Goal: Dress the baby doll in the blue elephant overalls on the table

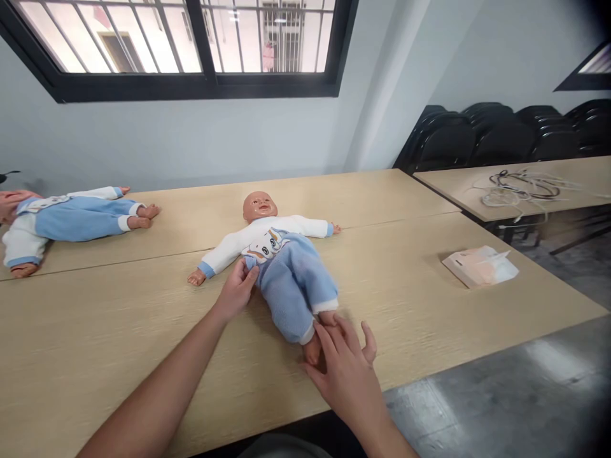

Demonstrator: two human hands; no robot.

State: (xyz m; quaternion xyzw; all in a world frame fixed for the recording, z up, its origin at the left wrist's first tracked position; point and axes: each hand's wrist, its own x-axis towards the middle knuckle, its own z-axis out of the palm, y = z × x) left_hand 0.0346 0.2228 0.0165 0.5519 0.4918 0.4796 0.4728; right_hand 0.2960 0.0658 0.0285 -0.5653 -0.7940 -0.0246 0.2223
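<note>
A baby doll (260, 207) lies face up on the wooden table, its head away from me and its arms spread. It wears a white top (224, 251) with blue cuffs and fluffy blue trousers (291, 280) with an animal face on the front. My left hand (238, 286) pinches the side of the trousers at the doll's waist, thumb on top. Over the doll's feet (312, 350) rests my right hand (348, 362), its fingers bent and apart and touching them; whether it grips a foot is partly hidden.
A second doll (86, 217) in similar clothes lies on the table (401, 254) at the left. Toward the right is a tissue pack (477, 266). Tangled cables (520, 189) lie on another table, with stacked black chairs (496, 133) behind. A barred window (205, 86) is above.
</note>
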